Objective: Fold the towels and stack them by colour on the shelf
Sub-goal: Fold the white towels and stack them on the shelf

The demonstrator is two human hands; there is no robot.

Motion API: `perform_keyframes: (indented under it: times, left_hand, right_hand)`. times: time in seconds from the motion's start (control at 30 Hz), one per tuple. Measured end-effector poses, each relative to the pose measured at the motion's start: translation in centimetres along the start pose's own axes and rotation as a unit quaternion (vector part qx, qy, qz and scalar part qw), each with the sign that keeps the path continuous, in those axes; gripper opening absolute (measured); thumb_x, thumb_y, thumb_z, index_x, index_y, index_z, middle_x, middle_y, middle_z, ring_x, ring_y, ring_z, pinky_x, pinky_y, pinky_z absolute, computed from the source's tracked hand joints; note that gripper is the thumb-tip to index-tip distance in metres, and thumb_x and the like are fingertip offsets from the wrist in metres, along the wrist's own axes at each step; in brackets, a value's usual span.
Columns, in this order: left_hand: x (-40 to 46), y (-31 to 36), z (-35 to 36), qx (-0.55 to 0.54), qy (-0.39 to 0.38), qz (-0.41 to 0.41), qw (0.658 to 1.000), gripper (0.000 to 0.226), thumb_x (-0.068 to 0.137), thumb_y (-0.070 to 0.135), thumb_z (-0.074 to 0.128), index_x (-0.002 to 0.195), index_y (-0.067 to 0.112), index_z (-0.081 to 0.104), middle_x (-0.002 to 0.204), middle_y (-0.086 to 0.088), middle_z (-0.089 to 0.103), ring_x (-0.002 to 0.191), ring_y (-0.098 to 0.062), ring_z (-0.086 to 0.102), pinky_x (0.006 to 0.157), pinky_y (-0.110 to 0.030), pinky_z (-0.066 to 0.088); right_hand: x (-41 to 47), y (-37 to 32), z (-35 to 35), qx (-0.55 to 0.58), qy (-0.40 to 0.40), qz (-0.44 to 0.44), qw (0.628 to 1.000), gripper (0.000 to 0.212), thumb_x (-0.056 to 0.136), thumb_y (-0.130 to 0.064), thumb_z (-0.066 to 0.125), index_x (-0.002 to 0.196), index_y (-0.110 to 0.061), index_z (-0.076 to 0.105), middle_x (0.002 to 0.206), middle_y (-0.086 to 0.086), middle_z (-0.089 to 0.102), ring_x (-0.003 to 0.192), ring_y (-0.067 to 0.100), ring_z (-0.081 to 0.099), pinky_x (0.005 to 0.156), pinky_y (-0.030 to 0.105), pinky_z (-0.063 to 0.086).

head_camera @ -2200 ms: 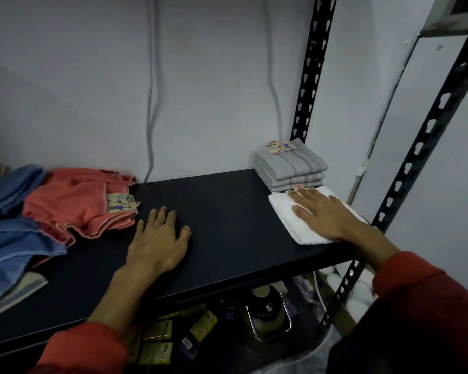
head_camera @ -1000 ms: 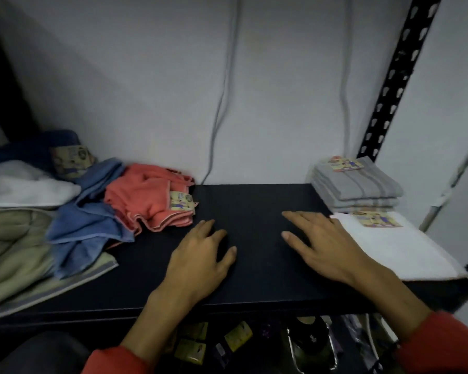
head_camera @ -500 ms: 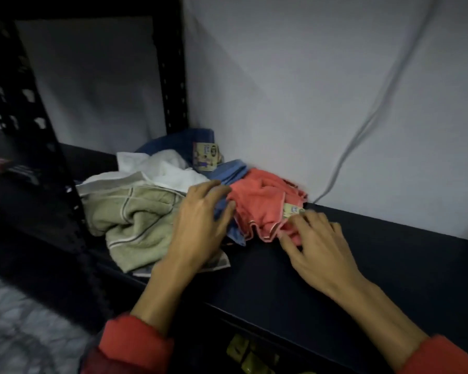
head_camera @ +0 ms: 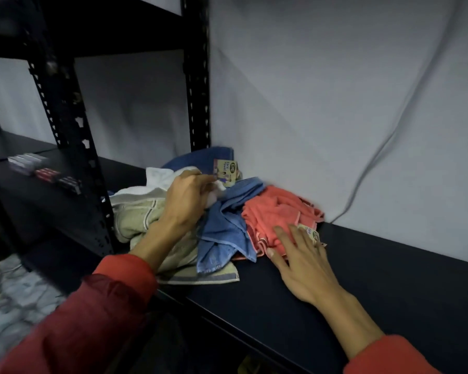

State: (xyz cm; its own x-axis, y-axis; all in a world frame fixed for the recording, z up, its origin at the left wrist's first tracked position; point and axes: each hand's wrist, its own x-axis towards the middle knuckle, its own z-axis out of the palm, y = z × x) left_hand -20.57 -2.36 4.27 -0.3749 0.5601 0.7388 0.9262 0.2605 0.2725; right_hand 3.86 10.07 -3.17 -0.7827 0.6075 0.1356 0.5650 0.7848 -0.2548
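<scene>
Left hand (head_camera: 185,201) grips white towel (head_camera: 157,179); right hand (head_camera: 300,261) presses crumpled coral towel (head_camera: 276,211).

head view looks down and left, close over the shelf (head_camera: 362,279) corner.

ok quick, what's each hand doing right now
Left hand: fingers curled, pinching the white towel in the pile.
Right hand: open, fingers flat on the coral towel, no grip on it.
</scene>
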Motion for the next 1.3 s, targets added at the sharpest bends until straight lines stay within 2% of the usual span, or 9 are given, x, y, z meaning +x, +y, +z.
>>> perform_keyframes:
  times: [0.17,0.4,0.53,0.73,0.8,0.87,0.97,1.1,1.3]
  left_hand:
    - [5.5,3.1,-4.4,0.021,0.037,0.044,0.998,0.014,0.088,0.011,0.075,0.100,0.010,0.080,0.087,-0.014,0.071,0.077,-0.037,0.066,0.071,-0.037,0.053]
    - [10.4,12.2,-11.0,-0.075,0.050,0.100,0.991,0.027,0.088,0.040,0.077,0.104,0.019,0.081,0.088,0.003,0.070,0.082,-0.012,0.064,0.075,-0.009,0.042]
    - [9.7,18.5,-10.4,-0.095,0.033,0.185,0.978,0.026,0.089,0.044,0.074,0.102,0.022,0.081,0.093,0.001,0.074,0.086,-0.014,0.067,0.082,-0.029,0.049]
    - [9.2,27.2,-8.4,-0.170,0.014,0.233,0.957,0.028,0.088,0.050,0.072,0.096,0.024,0.080,0.089,0.008,0.077,0.084,-0.005,0.069,0.074,-0.025,0.051]
    - [9.5,29.2,-7.5,-0.186,0.006,0.233,0.954,0.031,0.088,0.054,0.070,0.095,0.026,0.080,0.082,0.008,0.074,0.074,-0.001,0.063,0.064,-0.023,0.045]
    - [9.7,30.3,-6.2,-0.199,0.001,0.219,0.955,0.033,0.088,0.056,0.070,0.095,0.025,0.080,0.072,0.008,0.067,0.062,-0.001,0.055,0.055,-0.019,0.037]
    - [9.4,30.4,-3.8,-0.205,-0.020,0.194,0.959,0.036,0.088,0.057,0.068,0.096,0.024,0.079,0.073,-0.001,0.069,0.064,-0.011,0.060,0.059,-0.026,0.046]
    - [8.7,28.6,0.0,-0.177,-0.061,0.140,0.972,0.038,0.093,0.053,0.066,0.098,0.018,0.078,0.085,-0.009,0.072,0.081,-0.021,0.065,0.067,-0.020,0.043]
    - [6.6,23.9,4.6,-0.167,-0.133,0.052,0.976,0.030,0.098,0.048,0.060,0.083,0.024,0.070,0.071,0.003,0.065,0.070,-0.014,0.059,0.060,-0.005,0.037]
  right_hand:
    - [-1.7,0.3,-1.7,0.062,0.007,0.000,0.998,0.074,0.092,-0.070,0.014,0.159,-0.038,0.006,0.168,-0.005,0.008,0.154,0.015,0.002,0.124,0.049,0.006]
    - [-8.0,3.7,-7.4,0.165,0.080,-0.014,0.983,0.056,0.097,-0.065,0.034,0.149,-0.052,0.022,0.148,-0.031,0.030,0.138,-0.004,0.030,0.121,0.035,0.023]
    - [-12.4,5.4,-11.8,0.264,0.151,0.015,0.953,0.060,0.088,-0.069,0.042,0.145,-0.054,0.033,0.144,-0.035,0.043,0.135,-0.010,0.036,0.113,0.028,0.033]
    - [-15.6,7.6,-12.6,0.373,0.191,0.020,0.908,0.063,0.083,-0.063,0.058,0.142,-0.052,0.039,0.138,-0.033,0.051,0.129,-0.010,0.046,0.110,0.027,0.038]
    - [-15.6,8.2,-12.1,0.374,0.163,0.013,0.913,0.068,0.082,-0.062,0.063,0.144,-0.052,0.035,0.137,-0.035,0.049,0.128,-0.017,0.042,0.105,0.019,0.037]
    - [-15.8,9.2,-12.2,0.379,0.145,0.009,0.914,0.047,0.088,-0.048,0.067,0.131,-0.050,0.049,0.122,-0.034,0.061,0.114,-0.015,0.056,0.093,0.015,0.048]
    - [-16.5,11.9,-12.5,0.338,0.181,0.050,0.922,0.003,0.095,-0.028,0.067,0.095,-0.029,0.069,0.087,-0.011,0.074,0.079,0.005,0.070,0.073,0.033,0.058]
    - [-17.8,15.3,-12.4,0.269,0.157,0.101,0.945,0.025,0.091,-0.033,0.069,0.071,-0.023,0.058,0.069,-0.008,0.064,0.063,0.012,0.060,0.061,0.035,0.048]
    - [-18.6,16.0,-11.0,0.249,0.136,0.141,0.948,0.028,0.090,-0.037,0.067,0.079,-0.018,0.049,0.069,-0.007,0.055,0.062,0.008,0.049,0.063,0.033,0.043]
